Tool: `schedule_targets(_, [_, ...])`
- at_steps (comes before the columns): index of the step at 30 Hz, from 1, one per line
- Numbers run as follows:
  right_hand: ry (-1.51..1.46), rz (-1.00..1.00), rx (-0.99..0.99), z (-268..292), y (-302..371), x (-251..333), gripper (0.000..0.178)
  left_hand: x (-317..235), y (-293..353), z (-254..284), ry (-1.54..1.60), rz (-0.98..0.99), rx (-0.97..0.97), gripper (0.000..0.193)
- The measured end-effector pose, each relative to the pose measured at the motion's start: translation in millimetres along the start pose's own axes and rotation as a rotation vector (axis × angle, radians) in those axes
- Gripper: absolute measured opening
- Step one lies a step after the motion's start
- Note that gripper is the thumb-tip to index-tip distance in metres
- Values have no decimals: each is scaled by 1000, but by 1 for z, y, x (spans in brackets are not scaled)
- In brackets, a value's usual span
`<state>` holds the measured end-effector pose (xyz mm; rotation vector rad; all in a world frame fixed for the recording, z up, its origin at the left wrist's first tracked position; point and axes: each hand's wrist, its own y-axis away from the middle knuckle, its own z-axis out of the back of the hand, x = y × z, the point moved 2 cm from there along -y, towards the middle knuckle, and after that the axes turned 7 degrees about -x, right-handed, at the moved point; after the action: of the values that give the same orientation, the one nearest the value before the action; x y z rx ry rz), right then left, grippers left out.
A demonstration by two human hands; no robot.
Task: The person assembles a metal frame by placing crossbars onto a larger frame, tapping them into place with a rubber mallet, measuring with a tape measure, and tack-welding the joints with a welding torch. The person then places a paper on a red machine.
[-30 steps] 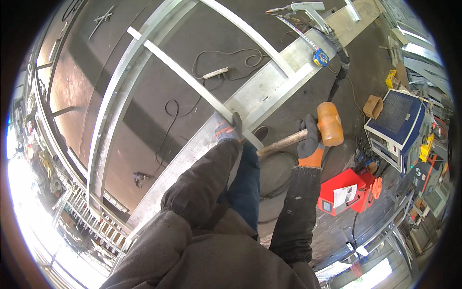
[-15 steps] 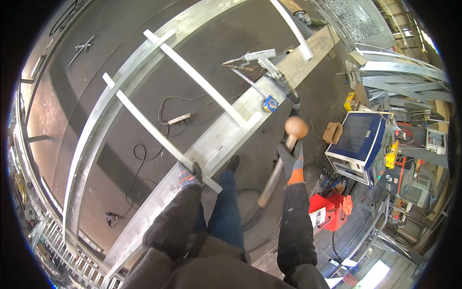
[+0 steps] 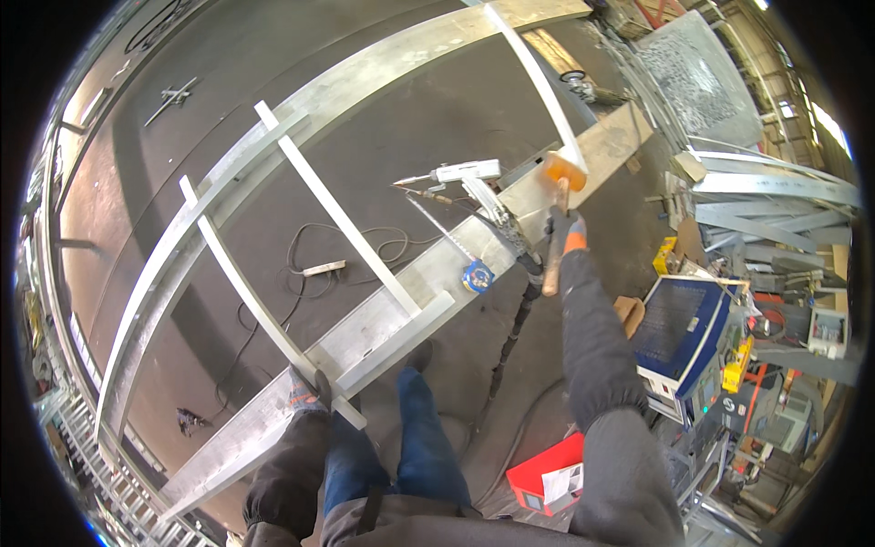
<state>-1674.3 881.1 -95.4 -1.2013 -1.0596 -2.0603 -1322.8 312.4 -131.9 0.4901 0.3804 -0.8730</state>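
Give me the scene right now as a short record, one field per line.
Left hand: gripping a metal bar near its end
Right hand: gripping a mallet, its orange head blurred; contact unclear
Tape measure: blue, on the wide beam, tape pulled out
White torch: beyond the tape measure
Person's right: red box, blue-topped machine

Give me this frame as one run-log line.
Left hand: holding slim metal bar | Right hand: holding orange-headed mallet by handle, head blurred | Nearby: blue tape measure, white gun-shaped tool
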Motion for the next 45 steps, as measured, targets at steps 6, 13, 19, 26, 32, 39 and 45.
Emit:
schedule_targets(6, [909, 477, -119, 3, -51, -12, 43, -4, 4, 4, -100, 24, -7, 69])
schedule_targets(13, [1194, 728, 75, -58, 134, -34, 60, -12, 3, 10, -77, 69, 44, 67])
schedule_targets(19, [751, 533, 184, -84, 214, -35, 53, -13, 1, 11, -5, -19, -1, 58])
schedule_targets(26, [-715, -631, 702, -7, 412, -97, 56, -13, -3, 13, 40, -24, 65, 58])
schedule_targets(32, [-908, -750, 617, 20, 508, -123, 64, -15, -4, 14, 7, -10, 109, 55])
schedule_targets(39, [-877, -742, 568, 31, 538, -143, 67, -20, -1, 17, -31, -111, 56, 52])
schedule_targets(45, [-986, -786, 642, 32, 546, -157, 68, -16, -4, 13, -75, -68, 66, 58])
